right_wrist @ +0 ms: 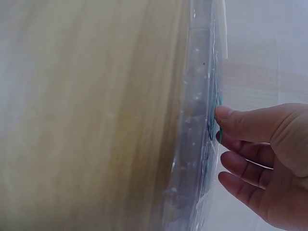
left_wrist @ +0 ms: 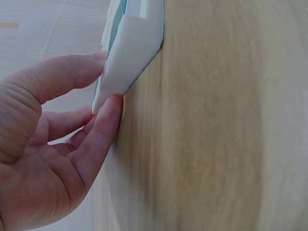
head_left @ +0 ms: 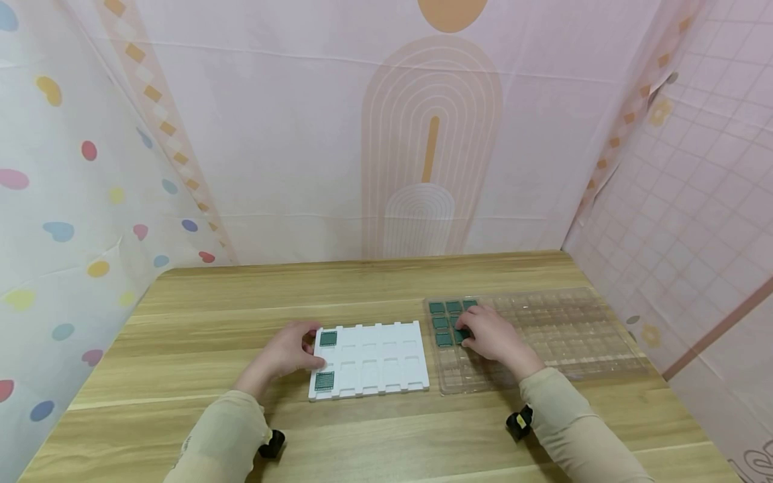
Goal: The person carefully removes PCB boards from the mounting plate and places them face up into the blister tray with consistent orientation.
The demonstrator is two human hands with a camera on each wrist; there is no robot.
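Note:
My left hand (head_left: 290, 349) holds the left edge of a white slotted tray (head_left: 377, 359), thumb and fingers on its end wall (left_wrist: 132, 48) in the left wrist view. Two square green chips lie in that tray's left column, one chip (head_left: 328, 339) at the back and another chip (head_left: 324, 382) at the front. Over the left part of a clear plastic tray (head_left: 555, 335), my right hand (head_left: 492, 335) pinches a green chip (right_wrist: 221, 135) between thumb and index finger. Its other fingers stay loosely bent. Several more green chips (head_left: 440, 323) sit in the clear tray's pockets, some partly hidden by this hand.
Both trays lie side by side on a wooden table (head_left: 374, 443), a narrow strip of wood between them. Patterned curtains (head_left: 290, 147) rise behind the table and at both sides. A small black device (head_left: 519, 422) is strapped at each wrist.

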